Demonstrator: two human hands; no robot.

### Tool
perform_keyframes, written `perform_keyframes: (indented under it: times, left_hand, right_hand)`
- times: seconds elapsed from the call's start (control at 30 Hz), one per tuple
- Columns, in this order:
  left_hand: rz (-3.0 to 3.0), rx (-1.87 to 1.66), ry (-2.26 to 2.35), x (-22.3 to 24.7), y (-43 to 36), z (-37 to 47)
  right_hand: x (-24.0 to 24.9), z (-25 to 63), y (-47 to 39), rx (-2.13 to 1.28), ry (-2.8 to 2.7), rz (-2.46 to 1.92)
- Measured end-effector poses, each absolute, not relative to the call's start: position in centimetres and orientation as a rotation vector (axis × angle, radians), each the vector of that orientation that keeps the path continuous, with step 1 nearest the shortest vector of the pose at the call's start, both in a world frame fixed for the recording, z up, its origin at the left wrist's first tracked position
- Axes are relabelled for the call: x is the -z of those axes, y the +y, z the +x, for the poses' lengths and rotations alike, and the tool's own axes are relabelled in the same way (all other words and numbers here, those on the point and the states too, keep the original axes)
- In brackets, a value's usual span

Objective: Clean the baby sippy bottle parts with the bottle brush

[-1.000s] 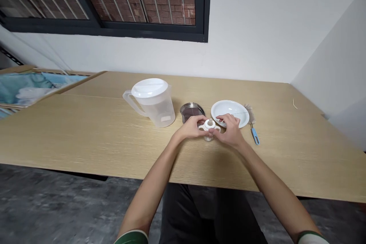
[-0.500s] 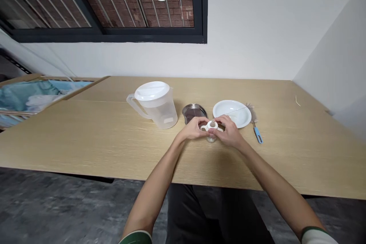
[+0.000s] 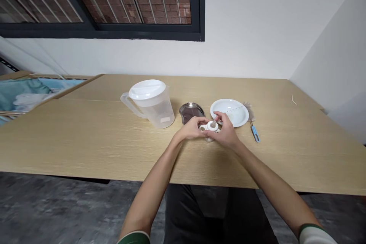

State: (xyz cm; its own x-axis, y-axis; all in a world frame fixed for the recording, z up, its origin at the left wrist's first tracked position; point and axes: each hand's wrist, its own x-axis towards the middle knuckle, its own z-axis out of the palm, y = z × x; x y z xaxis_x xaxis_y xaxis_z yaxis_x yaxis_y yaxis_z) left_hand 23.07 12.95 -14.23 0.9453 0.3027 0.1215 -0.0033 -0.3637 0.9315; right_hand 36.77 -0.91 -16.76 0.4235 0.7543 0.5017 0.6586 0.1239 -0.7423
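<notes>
Between my two hands is a small baby bottle (image 3: 212,126) with a white collar, side handles and a teat on top. Its clear lower part shows just beneath my fingers, and I cannot tell whether it rests on the table. My left hand (image 3: 193,127) grips it from the left, fingers curled by the handle. From the right, my right hand (image 3: 225,131) closes on the collar with thumb and fingers. Behind my left hand lies a round metal tin (image 3: 192,111) with a dark inside, partly covered by the hand. A white plate (image 3: 243,116) sits just beyond my right hand.
A lidded clear plastic pitcher (image 3: 156,106) stands left of the tin. Right of the plate lies a brush with a blue handle (image 3: 255,133). A small pale strip (image 3: 293,100) lies far right on the wooden table (image 3: 85,141). A crib-like box with cloths (image 3: 25,93) adjoins at left.
My right hand has turned slightly around the collar, its fingers lifting a little. The bottle tilts slightly. The whole view has shifted a little.
</notes>
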Motion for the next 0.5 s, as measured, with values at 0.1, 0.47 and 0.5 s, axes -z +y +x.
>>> perform_keyframes:
  times: [0.1,0.47,0.5]
  left_hand:
    - [1.898,-0.317,0.217,14.3,13.1,23.0]
    - [1.923,-0.319,0.231,14.4,13.3,22.9]
    - [1.932,-0.328,0.230,14.4,13.3,22.9]
  right_hand:
    - [16.2,37.4,-1.2,-0.098,-1.254,-1.641]
    - [16.3,38.2,-1.8,-0.268,-1.266,-1.524]
    - [16.5,37.6,-1.5,-0.257,-1.282,-1.518]
